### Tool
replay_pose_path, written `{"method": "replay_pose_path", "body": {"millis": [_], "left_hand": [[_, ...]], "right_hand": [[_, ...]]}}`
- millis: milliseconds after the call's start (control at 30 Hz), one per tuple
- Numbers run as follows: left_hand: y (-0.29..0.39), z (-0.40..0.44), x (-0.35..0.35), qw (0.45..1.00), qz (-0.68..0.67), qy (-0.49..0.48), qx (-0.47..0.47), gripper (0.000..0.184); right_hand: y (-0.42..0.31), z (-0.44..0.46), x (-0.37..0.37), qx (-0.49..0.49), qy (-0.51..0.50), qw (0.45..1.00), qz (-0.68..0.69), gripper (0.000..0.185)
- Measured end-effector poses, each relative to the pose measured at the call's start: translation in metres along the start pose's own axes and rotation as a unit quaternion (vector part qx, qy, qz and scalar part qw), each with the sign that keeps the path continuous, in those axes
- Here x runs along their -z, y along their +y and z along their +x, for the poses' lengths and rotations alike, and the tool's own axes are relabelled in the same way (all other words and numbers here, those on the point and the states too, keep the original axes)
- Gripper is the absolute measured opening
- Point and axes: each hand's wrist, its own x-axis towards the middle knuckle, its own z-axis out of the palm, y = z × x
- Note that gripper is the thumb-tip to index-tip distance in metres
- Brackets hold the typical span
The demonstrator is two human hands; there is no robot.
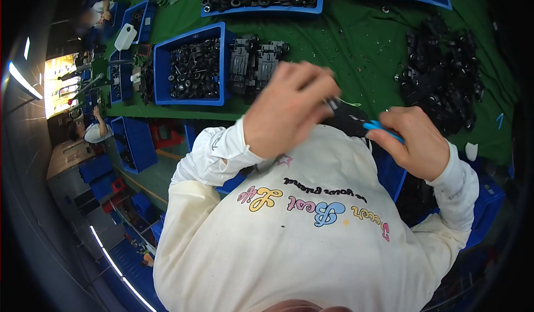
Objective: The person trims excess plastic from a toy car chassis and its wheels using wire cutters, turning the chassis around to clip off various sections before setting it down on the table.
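My left hand (292, 109), smeared by motion, curls over the near end of a black plastic toy-car chassis part (350, 118). Whether its fingers grip anything is unclear. The part is held in front of my chest at the table edge. My right hand (414, 139) is closed, thumb against fingers, on a slim bright-blue plastic piece (384, 129) that lies against the right end of the black part. What kind of piece it is does not show. A thin pale loop (351, 104) lies just beyond the black part.
Two black chassis (267, 62) rest beside a blue bin (222, 62) of small wheels. A heap of black parts (439, 73) lies on the right of the green cloth (356, 45). Farther back are a tyre bin (320, 6) and a bin of metal pieces (445, 0). A co-worker (94, 131) is at left.
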Motion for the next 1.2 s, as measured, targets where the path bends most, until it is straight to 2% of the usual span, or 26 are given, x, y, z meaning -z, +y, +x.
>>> {"method": "replay_pose_path", "body": {"millis": [33, 67, 100, 133, 167, 200, 267, 333, 400, 467, 533, 600, 733, 867, 900, 933, 967, 1067, 1133, 1167, 1200], "left_hand": [[-0.012, 0.000, 0.003, 0.994, 0.095, 0.041, 0.021, 0.027], [-0.028, 0.001, 0.012, 0.985, 0.127, 0.097, 0.066, 0.026], [-0.047, -0.003, 0.018, 0.978, 0.124, 0.146, 0.077, 0.031], [-0.042, -0.003, 0.023, 0.978, -0.013, 0.158, 0.137, 0.030], [-0.036, -0.003, 0.026, 0.955, -0.151, 0.165, 0.194, 0.029], [-0.039, -0.004, 0.021, 0.943, -0.236, 0.166, 0.165, 0.029], [-0.037, 0.002, 0.008, 0.924, -0.327, 0.174, 0.092, 0.033], [-0.020, 0.011, 0.000, 0.886, -0.406, 0.212, 0.064, 0.036], [-0.011, 0.018, -0.007, 0.855, -0.454, 0.250, 0.019, 0.039], [-0.004, 0.023, -0.018, 0.838, -0.452, 0.304, 0.000, 0.039], [-0.001, 0.022, -0.025, 0.863, -0.382, 0.328, -0.029, 0.040], [-0.002, 0.022, -0.032, 0.881, -0.303, 0.356, -0.075, 0.041], [-0.001, 0.018, -0.025, 0.875, -0.340, 0.338, -0.065, 0.041], [-0.007, 0.013, -0.001, 0.923, -0.314, 0.212, -0.070, 0.046], [-0.012, 0.011, 0.007, 0.910, -0.372, 0.174, -0.062, 0.049], [-0.014, 0.009, 0.012, 0.892, -0.429, 0.135, -0.055, 0.053], [-0.014, 0.007, 0.013, 0.890, -0.430, 0.148, -0.009, 0.064], [-0.012, 0.008, 0.027, 0.917, -0.382, 0.091, 0.066, 0.080], [-0.021, 0.010, 0.030, 0.886, -0.459, -0.010, 0.072, 0.079], [-0.014, 0.008, 0.033, 0.862, -0.493, -0.035, 0.116, 0.069], [-0.016, 0.007, 0.031, 0.861, -0.494, -0.036, 0.117, 0.069]], "right_hand": [[0.004, -0.008, -0.001, -0.030, 0.043, 0.997, -0.051, 0.032], [0.006, -0.011, -0.001, -0.060, 0.088, 0.989, -0.099, 0.031], [0.009, -0.013, 0.000, -0.090, 0.136, 0.976, -0.146, 0.031], [0.017, -0.011, 0.002, -0.107, 0.147, 0.979, -0.095, 0.031], [0.030, -0.007, -0.005, -0.086, 0.172, 0.981, 0.039, 0.033], [0.043, 0.001, -0.018, -0.064, 0.191, 0.964, 0.172, 0.035], [0.044, 0.018, -0.037, -0.065, 0.150, 0.926, 0.339, 0.041], [0.034, 0.034, -0.062, -0.112, 0.135, 0.847, 0.502, 0.041], [0.023, 0.052, -0.086, -0.063, 0.162, 0.811, 0.558, 0.042], [0.009, 0.068, -0.101, 0.002, 0.188, 0.741, 0.644, 0.032], [0.003, 0.080, -0.108, 0.047, 0.239, 0.775, 0.583, 0.048], [-0.003, 0.086, -0.111, 0.034, 0.246, 0.769, 0.589, 0.054], [-0.005, 0.087, -0.103, 0.047, 0.286, 0.787, 0.544, 0.061], [0.005, 0.079, -0.087, 0.041, 0.250, 0.822, 0.510, 0.063], [0.011, 0.078, -0.083, 0.044, 0.248, 0.830, 0.498, 0.063], [0.021, 0.074, -0.069, 0.031, 0.198, 0.862, 0.466, 0.064], [0.021, 0.071, -0.062, 0.031, 0.198, 0.862, 0.466, 0.064], [0.029, 0.069, -0.054, 0.045, 0.119, 0.882, 0.454, 0.064], [0.032, 0.067, -0.050, 0.048, 0.095, 0.892, 0.439, 0.065], [0.033, 0.066, -0.048, 0.051, 0.071, 0.901, 0.425, 0.066], [0.033, 0.065, -0.046, 0.049, 0.071, 0.900, 0.427, 0.066]]}}
